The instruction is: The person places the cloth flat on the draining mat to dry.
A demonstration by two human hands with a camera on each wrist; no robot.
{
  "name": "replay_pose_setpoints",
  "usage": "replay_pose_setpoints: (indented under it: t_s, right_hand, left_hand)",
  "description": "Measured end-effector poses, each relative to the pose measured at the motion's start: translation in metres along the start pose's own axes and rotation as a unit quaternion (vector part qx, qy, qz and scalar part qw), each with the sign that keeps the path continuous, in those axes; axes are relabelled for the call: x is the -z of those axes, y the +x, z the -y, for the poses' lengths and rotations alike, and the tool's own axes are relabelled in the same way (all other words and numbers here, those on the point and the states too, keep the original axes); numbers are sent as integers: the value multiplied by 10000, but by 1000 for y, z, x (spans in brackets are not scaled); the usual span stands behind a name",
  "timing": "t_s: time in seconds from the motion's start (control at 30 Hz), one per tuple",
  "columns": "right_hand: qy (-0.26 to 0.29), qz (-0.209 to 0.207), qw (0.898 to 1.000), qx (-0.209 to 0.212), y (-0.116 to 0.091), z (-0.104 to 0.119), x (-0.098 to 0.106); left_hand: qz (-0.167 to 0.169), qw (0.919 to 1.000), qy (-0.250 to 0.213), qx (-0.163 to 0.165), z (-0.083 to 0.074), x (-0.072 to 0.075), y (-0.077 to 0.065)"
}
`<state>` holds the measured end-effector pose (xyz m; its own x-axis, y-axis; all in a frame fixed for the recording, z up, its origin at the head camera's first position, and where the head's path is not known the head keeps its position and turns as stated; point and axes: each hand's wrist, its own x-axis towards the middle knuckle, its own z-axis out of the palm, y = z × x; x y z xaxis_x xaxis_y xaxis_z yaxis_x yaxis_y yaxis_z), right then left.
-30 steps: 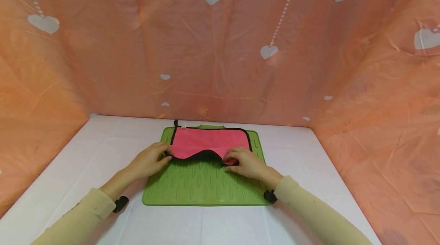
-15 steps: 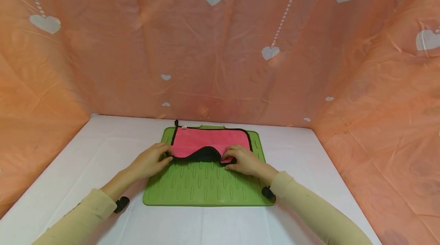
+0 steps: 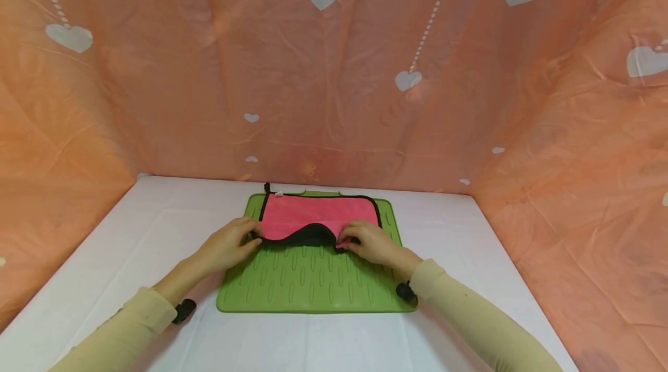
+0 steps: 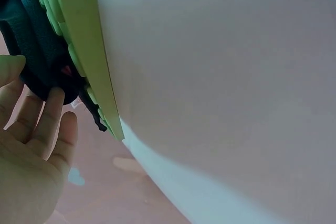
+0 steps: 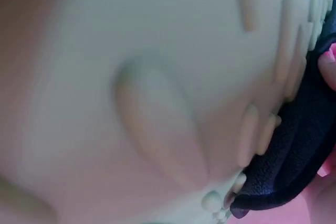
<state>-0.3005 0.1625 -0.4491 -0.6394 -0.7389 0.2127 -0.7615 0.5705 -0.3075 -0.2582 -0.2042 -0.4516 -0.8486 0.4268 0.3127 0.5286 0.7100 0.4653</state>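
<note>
A pink cloth [image 3: 320, 208] with black edging lies on a green ridged mat [image 3: 313, 285] in the head view. Its near edge is turned back and bows up in the middle, where the black underside [image 3: 312, 235] shows. At the left end of that edge, my left hand [image 3: 229, 243] pinches the cloth between thumb and fingers. My right hand [image 3: 374, 244] pinches the right end, fingertips curled over the pink face. The left wrist view shows the cloth's dark fold [image 4: 39, 40] at the left fingertips. In the right wrist view, the dark side [image 5: 294, 156] hangs over the ridges, beside part of the right hand [image 5: 327, 72].
Under the mat is a white tabletop [image 3: 256, 343]. A black loop [image 3: 267, 187] and a small white tag [image 3: 279, 194] sit at the cloth's far left corner. An orange curtain with pale hearts [image 3: 334, 99] encloses the table at the back and sides.
My right hand has shifted slightly and its thumb has drawn in against the cloth edge. The raised middle of the edge has bowed a little higher. My left hand has stayed in place.
</note>
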Motion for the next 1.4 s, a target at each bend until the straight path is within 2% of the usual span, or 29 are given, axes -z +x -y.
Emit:
replay_pose_setpoints:
  t_s: [0.23, 0.43, 0.67, 0.83, 1.03, 1.2, 1.3, 1.4]
  right_hand:
    - [438, -341, 9984, 44, -12, -1, 6]
    - [688, -485, 9964, -134, -28, 2, 16]
    - [723, -619, 9953, -181, -49, 6, 23]
    - [852, -605, 9945, -95, -65, 10, 23]
    - [886, -485, 9949, 24, -78, 14, 22]
    - [846, -351, 9956, 192, -88, 16, 19]
    - [804, -247, 9958, 364, -93, 16, 17]
    - [758, -127, 9960, 459, -99, 15, 14]
  left_hand:
    - [-76, 9999, -82, -96, -2, 4, 0]
    - [-124, 9996, -185, -151, -3, 7, -3]
    - [-239, 9987, -301, -324, -6, 9, -14]
    - [-195, 9982, -350, -436, -10, 9, -24]
    - [-15, 9973, -358, -641, -18, 9, -42]
    - [175, 9933, -354, -1084, -24, 8, -54]
    - [472, 9908, -478, -1172, -25, 8, -60]
    - [885, 9880, -625, -1104, -26, 8, -65]
